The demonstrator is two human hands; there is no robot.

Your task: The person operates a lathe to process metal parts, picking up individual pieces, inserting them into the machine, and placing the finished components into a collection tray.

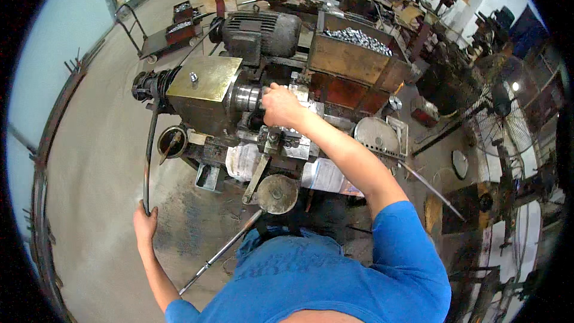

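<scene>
My left hand (144, 225) is closed round the lower end of a long dark lever (150, 155), which runs up to the left end of a small lathe's headstock (206, 104). Right in front of the shiny round spindle nose (247, 98), my right hand (281, 106) has its fingers curled together. Whatever they pinch, if anything, is hidden. Under that hand lies the lathe's tool slide (281, 143), with a clamp bolt on it. A small metal fitting (193, 76) stands on the brass-coloured headstock cover.
Behind the lathe sits a ribbed electric motor (260, 33). A wooden-sided bin (350, 54) holds many small metal parts. Near my body are a round handwheel (277, 194) and a long metal rod (221, 251). A standing fan (499, 104) is at right, a trolley (158, 45) at far left.
</scene>
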